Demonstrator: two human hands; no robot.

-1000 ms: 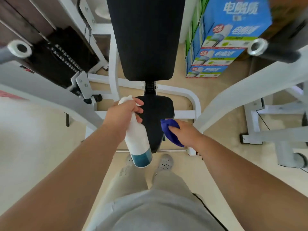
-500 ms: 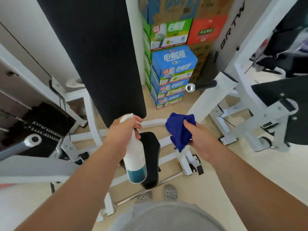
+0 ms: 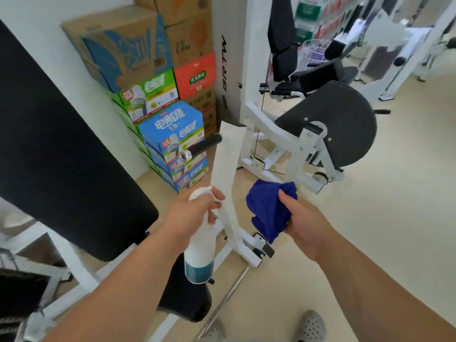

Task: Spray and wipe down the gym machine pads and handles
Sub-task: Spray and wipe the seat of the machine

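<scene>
Left hand: centre of the frame. Its fingers are curled round the neck and head of the spray bottle. The trigger seems to sit under them, though the blur makes that hard to confirm.
Spray bottle: white with a teal band at its base. It is tilted, with the base toward the lower edge of the frame and the head toward the top. It is held in front of the white arm of the machine.
Right hand: just right of centre. The fingers and thumb grip a bunched blue cloth.
Blue cloth: held in the air just right of the white arm and clear of every pad.
Handle: a black grip with a metal end cap. It sticks out to the left from the top of the white arm, above both hands and apart from them.
Back pad: long and black. It slants down the left side of the frame.
Seat pad: black, at lower centre below the bottle. The left forearm partly hides it.
Boxes: printed cartons stacked against the wall in the upper middle, behind the handle.
Second machine: a white frame with a round black part, in the upper right.
Floor: beige. Two grey perforated shoes show at the bottom edge.
</scene>
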